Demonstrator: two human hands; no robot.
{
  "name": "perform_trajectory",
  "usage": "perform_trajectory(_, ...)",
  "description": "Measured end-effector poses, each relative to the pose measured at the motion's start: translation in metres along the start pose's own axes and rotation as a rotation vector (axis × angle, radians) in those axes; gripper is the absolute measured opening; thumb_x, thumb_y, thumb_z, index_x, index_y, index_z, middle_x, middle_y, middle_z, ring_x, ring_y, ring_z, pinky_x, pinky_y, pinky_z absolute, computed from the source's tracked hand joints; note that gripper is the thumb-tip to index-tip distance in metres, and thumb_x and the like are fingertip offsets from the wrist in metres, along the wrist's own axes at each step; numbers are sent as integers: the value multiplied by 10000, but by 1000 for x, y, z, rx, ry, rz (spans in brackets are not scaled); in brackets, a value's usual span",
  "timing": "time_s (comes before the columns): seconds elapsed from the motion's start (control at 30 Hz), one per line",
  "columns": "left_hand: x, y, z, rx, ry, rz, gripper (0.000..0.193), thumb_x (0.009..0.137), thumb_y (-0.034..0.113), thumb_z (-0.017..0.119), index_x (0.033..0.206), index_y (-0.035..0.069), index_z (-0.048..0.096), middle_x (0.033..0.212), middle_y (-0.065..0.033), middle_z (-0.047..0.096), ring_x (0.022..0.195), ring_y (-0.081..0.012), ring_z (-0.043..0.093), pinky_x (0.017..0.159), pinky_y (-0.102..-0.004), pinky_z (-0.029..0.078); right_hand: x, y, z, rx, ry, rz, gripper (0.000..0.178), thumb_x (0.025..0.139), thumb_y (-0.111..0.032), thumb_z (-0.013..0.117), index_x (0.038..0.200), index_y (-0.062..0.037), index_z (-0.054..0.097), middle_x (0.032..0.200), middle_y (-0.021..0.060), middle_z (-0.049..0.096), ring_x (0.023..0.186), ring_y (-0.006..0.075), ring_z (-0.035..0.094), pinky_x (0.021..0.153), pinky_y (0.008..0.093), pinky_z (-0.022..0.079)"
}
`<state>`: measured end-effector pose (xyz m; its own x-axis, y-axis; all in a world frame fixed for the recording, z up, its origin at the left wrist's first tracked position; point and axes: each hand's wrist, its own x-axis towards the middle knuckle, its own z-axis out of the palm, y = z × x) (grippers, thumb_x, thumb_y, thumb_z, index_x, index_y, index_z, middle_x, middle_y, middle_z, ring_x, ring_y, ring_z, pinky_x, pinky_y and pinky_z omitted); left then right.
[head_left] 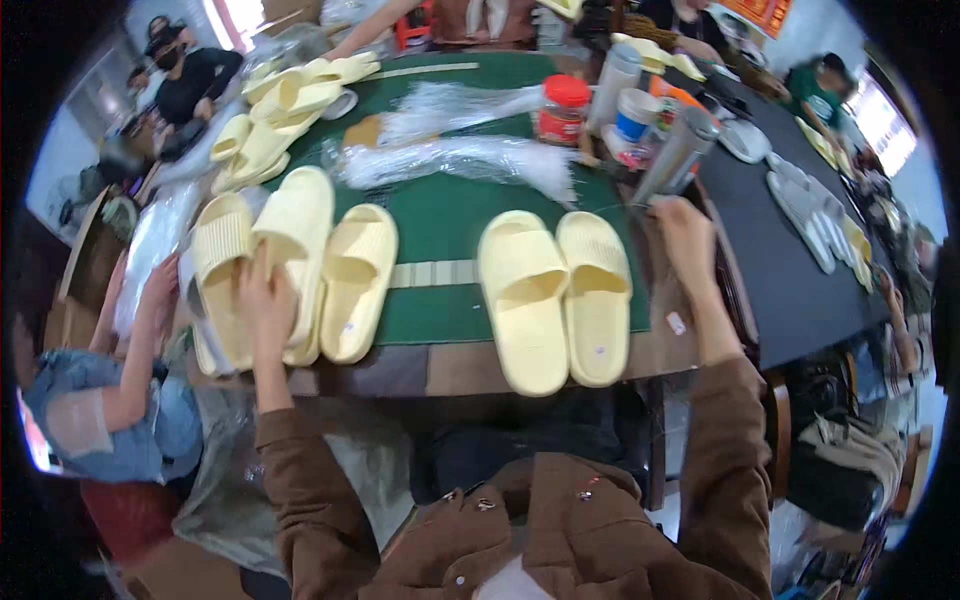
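Observation:
My left hand (267, 305) is closed on a pale yellow slipper (303, 210), its fingers at the strap. That slipper lies over another, and a further yellow slipper (222, 235) is just to its left. To the right is a single slipper (362, 245). Side by side at the table's front edge rests a pair, a left slipper (520, 290) and a right slipper (598, 300), both toes away from me. My right hand (685, 235) is raised right of this pair with fingertips pinched together. Whatever they hold is too fine to make out; a faint thin strand shows near them.
Bundles of clear plastic strands (460, 165) lie across the green mat (430, 315). A red-lidded jar (563, 110) and grey cylinders (680, 150) stand behind my right hand. More yellow slippers (265, 145) are piled far left. A co-worker's arm (140, 340) reaches in at left.

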<state>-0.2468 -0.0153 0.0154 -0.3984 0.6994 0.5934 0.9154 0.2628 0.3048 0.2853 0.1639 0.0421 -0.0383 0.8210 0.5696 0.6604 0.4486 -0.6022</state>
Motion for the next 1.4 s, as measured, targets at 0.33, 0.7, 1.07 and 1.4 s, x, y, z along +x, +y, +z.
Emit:
perform_trajectory(0.33,-38,1,-16,23,41,17,455,858,61,561,1304,149,549,1248,-292,452,1203,-444,412,1014,-474,340,-142,11,-201,-114,-689,488,296,905,-143,542,653,9,567,599,8,486,558,81,447,516,250,350)
perform_trajectory(0.7,-47,23,-16,41,36,-70,431,862,113,570,1292,100,537,1074,-223,512,1021,-393,503,887,-469,401,-205,70,-222,-327,-657,639,296,868,-229,624,974,46,644,636,132,615,535,162,594,550,312,468)
perform_trajectory(1.07,-78,129,-35,-273,-15,178,335,841,28,573,1174,42,608,1137,-168,545,1060,-345,515,933,-424,405,-98,-135,-80,0,-282,105,132,933,-124,537,1018,-55,611,786,175,637,665,289,656,606,336,497)
perform_trajectory(1.4,-135,293,-31,-1558,-695,38,491,906,43,563,1370,-15,415,967,-96,628,813,-139,605,777,-283,494,-68,-125,9,-388,-219,-95,234,953,-271,473,866,-55,491,626,171,619,581,396,613,508,496,468)
